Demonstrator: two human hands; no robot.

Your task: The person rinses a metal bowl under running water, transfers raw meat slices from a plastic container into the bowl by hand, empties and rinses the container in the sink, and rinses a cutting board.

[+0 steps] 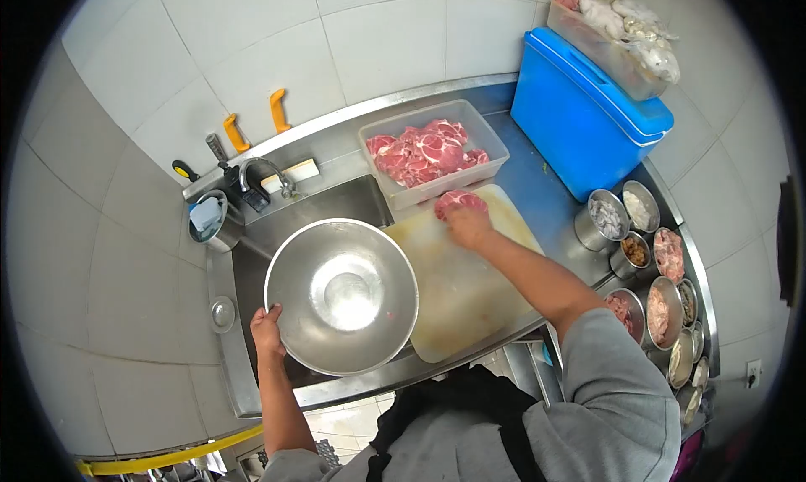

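Observation:
My left hand is closed on the rim of a large metal mixing bowl, which has nothing in it and is held over the sink. With my right hand I grip a piece of raw meat at the far end of the white cutting board. Just behind that piece stands a clear plastic tub holding several raw meat slices. My right fingers are partly hidden by the back of the hand.
A faucet and a metal pot stand by the sink. On the right are a blue cooler, a bin of bagged food above it, and several metal containers of ingredients. Orange-handled tools rest against the wall.

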